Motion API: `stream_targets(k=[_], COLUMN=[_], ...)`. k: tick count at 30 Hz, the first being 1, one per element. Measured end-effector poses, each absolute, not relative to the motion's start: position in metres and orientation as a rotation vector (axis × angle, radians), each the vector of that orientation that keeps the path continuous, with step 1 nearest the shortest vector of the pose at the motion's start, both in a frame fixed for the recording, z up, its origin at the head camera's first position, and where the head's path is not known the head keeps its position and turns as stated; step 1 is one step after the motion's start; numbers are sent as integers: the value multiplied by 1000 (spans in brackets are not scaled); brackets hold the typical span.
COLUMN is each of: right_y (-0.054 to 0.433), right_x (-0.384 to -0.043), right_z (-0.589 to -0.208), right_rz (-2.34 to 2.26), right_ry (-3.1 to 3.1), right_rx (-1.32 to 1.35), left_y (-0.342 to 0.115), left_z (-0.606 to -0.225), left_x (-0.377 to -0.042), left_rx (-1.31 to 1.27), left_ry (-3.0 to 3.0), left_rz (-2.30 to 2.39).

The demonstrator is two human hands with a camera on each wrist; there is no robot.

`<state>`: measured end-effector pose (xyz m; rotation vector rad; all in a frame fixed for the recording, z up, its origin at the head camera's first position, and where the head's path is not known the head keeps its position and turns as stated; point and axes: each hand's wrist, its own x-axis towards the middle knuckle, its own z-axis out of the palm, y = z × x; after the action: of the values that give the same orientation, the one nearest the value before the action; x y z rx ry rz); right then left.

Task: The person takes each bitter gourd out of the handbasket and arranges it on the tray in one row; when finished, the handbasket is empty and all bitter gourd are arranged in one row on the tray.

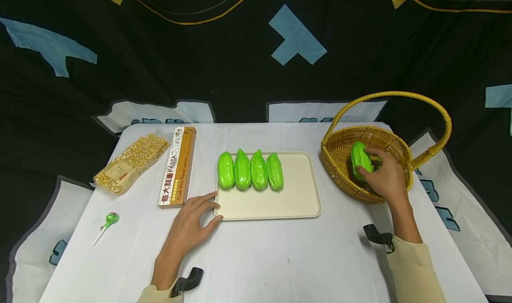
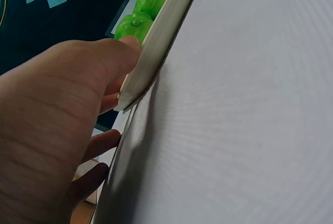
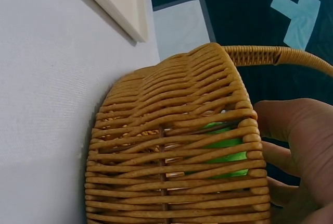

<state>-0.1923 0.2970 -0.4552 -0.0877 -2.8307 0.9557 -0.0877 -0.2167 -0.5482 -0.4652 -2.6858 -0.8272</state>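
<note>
Inside the wicker basket (image 1: 340, 178), my right hand (image 1: 386, 174) grips a green bitter melon (image 1: 360, 161), with thumb and fingers about its right side. Another bit of green shows behind the fingers. From the right wrist view, the basket wall (image 3: 171, 151) hides most of the melon, and part of my hand (image 3: 304, 151) shows beyond the rim. Several matching green bitter melons (image 1: 259, 172) lie side by side along the upper left of the cream tray (image 1: 276, 207). My left hand (image 1: 192, 223) touches the tray's lower left corner, its fingers spread and relaxed.
Left of the tray lie a pasta box (image 1: 178, 167), a bag of corn kernels (image 1: 134, 163) and a green lollipop (image 1: 108, 225). The basket's tall handle (image 1: 390, 94) arches above it near the table's right edge. A black patterned cloth (image 1: 224, 63) hangs behind.
</note>
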Motion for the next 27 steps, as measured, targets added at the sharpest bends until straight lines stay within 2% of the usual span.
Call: stream_targets(k=[27], right_y=[278], right_x=[-169], right_z=[-437], right_rz=[1034], right_ry=[-2610], right_rx=[-85], left_y=[-217], left_z=[-549], left_x=[-88], left_rx=[-476], left_ry=[-2680], left_rz=[-821])
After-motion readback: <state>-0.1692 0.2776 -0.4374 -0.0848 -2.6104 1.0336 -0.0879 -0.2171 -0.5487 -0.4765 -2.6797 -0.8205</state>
